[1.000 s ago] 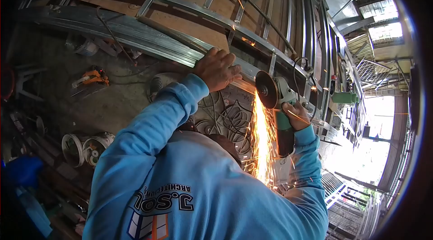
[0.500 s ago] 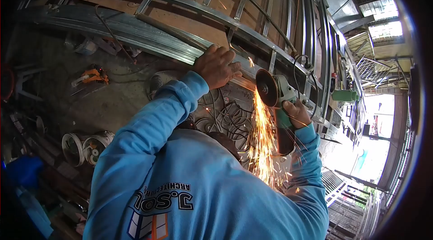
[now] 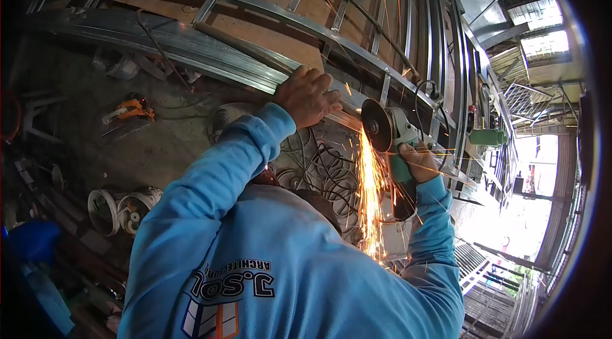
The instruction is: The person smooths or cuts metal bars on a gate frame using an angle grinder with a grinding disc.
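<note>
My left hand presses down on a bundle of shiny metal bars, its fingers curled over their edge. In my right hand is a green angle grinder, gripped round its body. The grinder's dark disc stands upright at the end of the bars, just right of my left hand. A stream of orange sparks falls from the disc towards my body. The exact contact between disc and metal is hidden.
A welded metal frame stretches behind the bars. Coiled cables lie on the floor below. An orange tool and white buckets are at the left. A green bottle is at the right.
The spark stream is narrower and steeper, and more sparks fly above the frame and to the right. Both hands and the grinder have hardly moved.
</note>
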`<state>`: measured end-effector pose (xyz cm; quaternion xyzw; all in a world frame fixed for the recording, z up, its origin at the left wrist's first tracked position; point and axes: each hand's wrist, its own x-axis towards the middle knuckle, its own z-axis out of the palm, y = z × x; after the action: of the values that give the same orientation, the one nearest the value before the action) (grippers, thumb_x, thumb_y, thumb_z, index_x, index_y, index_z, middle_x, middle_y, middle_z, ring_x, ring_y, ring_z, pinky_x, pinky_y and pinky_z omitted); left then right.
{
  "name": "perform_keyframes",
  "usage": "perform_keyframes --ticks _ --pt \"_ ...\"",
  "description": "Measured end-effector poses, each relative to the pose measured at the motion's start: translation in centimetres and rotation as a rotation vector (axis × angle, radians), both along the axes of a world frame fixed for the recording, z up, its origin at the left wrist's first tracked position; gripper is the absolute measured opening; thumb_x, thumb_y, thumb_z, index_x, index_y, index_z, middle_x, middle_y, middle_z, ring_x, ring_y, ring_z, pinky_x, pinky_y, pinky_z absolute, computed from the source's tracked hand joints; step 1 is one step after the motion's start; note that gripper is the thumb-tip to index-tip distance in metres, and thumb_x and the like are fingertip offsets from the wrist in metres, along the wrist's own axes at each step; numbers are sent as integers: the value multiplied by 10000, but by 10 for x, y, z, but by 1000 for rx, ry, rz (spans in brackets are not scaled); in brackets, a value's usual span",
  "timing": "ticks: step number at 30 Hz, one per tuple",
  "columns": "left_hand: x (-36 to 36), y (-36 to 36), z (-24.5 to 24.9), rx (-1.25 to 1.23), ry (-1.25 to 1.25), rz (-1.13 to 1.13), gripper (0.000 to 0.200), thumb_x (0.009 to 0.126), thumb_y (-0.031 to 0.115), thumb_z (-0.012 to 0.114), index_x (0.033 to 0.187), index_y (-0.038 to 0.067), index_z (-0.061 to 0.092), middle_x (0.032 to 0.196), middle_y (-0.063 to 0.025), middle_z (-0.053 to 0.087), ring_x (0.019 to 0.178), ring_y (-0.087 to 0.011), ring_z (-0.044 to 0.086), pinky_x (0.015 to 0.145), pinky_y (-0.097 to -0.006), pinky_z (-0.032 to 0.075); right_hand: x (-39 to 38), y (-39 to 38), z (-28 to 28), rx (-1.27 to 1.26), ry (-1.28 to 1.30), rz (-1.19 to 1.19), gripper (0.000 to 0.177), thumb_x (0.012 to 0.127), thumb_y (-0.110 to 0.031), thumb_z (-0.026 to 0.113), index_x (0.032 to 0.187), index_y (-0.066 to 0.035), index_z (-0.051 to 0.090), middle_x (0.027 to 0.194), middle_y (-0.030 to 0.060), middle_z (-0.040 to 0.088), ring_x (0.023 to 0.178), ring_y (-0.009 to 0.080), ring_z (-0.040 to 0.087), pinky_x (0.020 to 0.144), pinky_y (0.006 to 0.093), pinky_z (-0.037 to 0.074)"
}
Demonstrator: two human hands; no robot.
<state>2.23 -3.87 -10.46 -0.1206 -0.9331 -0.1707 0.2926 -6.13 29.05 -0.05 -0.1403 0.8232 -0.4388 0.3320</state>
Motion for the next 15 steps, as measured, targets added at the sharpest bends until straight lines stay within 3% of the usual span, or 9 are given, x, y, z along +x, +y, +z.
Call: perform_keyframes --ticks 6,11,13,15 --pt "-1 0 -1 7 5 3 266 863 400 690 1043 210 735 972 -54 590 964 -238 564 867 -407 439 -8 17 -17 74 36 24 605 899 -426 733 1300 -8 559 1118 55 675 991 142 622 877 303 509" --pt "0 -1 0 -8 -27 2 269 873 409 678 1049 214 736 982 -53 594 976 -241 572 883 -409 434 0 10 -9 -52 -48 -32 591 907 -397 734 1309 0 556 1127 61 676 1007 150 626 894 306 510" --pt "0 0 0 -9 -17 6 273 873 411 678 1057 216 733 983 -52 594 982 -242 575 892 -410 430 -9 19 -21 -211 -369 -249 589 905 -381 741 1309 5 554 1131 58 674 1001 145 626 885 299 512" --pt "0 0 0 -10 -12 9 277 874 413 676 1064 219 730 985 -51 595 985 -242 576 898 -412 427 -11 18 -21 -189 -360 -252 593 902 -376 747 1309 8 554 1134 57 673 996 142 626 877 292 513"
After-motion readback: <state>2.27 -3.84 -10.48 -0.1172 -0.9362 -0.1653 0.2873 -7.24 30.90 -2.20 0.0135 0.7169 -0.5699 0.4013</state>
